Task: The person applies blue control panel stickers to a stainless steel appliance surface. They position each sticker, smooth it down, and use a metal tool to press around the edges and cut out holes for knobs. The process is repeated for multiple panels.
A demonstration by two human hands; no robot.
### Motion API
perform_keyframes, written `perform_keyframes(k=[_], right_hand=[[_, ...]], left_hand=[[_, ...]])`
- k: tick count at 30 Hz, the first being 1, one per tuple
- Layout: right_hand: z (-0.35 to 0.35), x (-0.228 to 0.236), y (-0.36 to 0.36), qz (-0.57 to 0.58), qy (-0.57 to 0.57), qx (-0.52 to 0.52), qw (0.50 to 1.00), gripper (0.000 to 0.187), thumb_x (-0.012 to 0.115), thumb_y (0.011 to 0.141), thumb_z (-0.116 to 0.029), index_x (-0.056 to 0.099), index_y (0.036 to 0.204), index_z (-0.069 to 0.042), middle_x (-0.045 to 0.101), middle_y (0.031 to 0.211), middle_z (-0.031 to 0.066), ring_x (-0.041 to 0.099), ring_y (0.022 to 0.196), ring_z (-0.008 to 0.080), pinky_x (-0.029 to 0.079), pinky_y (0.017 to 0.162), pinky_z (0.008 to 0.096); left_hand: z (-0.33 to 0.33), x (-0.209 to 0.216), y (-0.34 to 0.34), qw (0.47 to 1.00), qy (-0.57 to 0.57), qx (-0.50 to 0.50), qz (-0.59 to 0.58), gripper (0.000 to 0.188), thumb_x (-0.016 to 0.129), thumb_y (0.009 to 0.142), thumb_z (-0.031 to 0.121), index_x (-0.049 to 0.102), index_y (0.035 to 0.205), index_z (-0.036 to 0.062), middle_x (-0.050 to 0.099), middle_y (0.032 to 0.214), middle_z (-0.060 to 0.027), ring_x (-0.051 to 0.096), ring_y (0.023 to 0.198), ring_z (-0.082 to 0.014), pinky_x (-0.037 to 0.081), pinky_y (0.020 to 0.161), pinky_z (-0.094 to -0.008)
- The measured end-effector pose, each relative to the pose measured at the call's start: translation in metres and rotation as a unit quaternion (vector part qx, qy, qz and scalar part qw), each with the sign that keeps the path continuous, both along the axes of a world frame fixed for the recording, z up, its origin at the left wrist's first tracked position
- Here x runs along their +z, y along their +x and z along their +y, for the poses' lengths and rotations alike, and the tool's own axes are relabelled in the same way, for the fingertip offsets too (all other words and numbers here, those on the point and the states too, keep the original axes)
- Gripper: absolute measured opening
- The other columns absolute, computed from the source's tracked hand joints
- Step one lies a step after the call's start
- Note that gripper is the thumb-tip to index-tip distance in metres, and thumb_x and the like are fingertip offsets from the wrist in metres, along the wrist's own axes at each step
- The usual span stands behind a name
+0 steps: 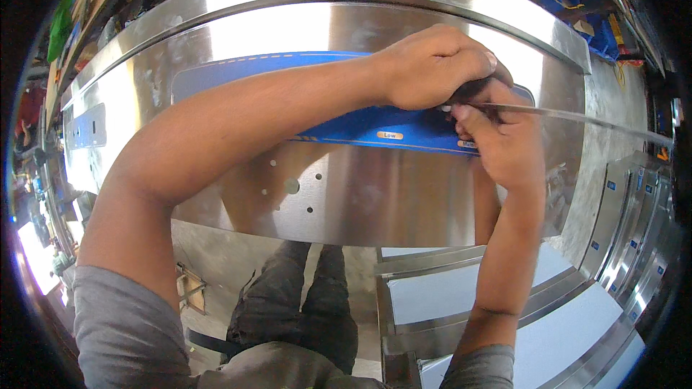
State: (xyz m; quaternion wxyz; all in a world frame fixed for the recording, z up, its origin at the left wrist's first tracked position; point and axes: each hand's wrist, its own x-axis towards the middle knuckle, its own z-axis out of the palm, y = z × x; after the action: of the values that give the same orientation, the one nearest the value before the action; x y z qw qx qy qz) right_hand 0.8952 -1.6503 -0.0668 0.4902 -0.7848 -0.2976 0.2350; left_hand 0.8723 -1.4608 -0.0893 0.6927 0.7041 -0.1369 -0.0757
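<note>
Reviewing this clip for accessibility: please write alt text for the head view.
A person's left hand and right hand meet over the right end of a blue label on a stainless-steel panel. A long thin strip extends rightward from them; round holes show nearer the person.

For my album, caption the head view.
Left grip and right grip, close together over a blue panel on shiny metal.

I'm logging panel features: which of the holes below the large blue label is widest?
The central hole in the cluster on the metal panel: it is clearly wider than the small holes around it.
</note>
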Motion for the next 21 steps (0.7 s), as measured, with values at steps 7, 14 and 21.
perform_keyframes(k=[7, 14, 21], right_hand=[[-0.001, 0.004, -0.006, 0.022, 0.032, -0.021, 0.999, 0.007, 0.067, 0.094, -0.004, 0.068, 0.099, 0.001, 0.068, 0.084, 0.0049, 0.062, 0.071, 0.0093, 0.051, 0.064, 0.0235], [0.006, -0.005, -0.009, 0.010, 0.012, -0.014, 1.000, 0.008, 0.068, 0.091, 0.000, 0.067, 0.099, 0.003, 0.068, 0.084, 0.0066, 0.064, 0.071, 0.0107, 0.053, 0.065, 0.0230], [0.003, -0.007, -0.006, -0.082, 0.067, -0.038, 0.994, 0.020, 0.078, 0.088, -0.015, 0.066, 0.088, 0.001, 0.068, 0.069, 0.0074, 0.062, 0.060, 0.0130, 0.051, 0.058, 0.0278]], left_hand=[[-0.003, -0.007, -0.003, 0.998, -0.006, 0.037, -0.056, 0.040, 0.043, 0.099, 0.025, 0.071, 0.094, -0.0035, 0.068, 0.078, -0.0118, 0.059, 0.073, -0.0186, 0.050, 0.074, -0.0352], [-0.002, -0.001, -0.005, 0.998, -0.043, 0.040, 0.008, 0.042, 0.044, 0.098, 0.026, 0.072, 0.105, -0.0047, 0.072, 0.089, -0.0160, 0.062, 0.082, -0.0200, 0.050, 0.082, -0.0325], [0.002, -0.003, -0.010, 0.990, 0.021, 0.070, -0.124, 0.042, 0.044, 0.099, 0.025, 0.071, 0.106, -0.0066, 0.073, 0.095, -0.0178, 0.066, 0.089, -0.0214, 0.051, 0.088, -0.0326]])
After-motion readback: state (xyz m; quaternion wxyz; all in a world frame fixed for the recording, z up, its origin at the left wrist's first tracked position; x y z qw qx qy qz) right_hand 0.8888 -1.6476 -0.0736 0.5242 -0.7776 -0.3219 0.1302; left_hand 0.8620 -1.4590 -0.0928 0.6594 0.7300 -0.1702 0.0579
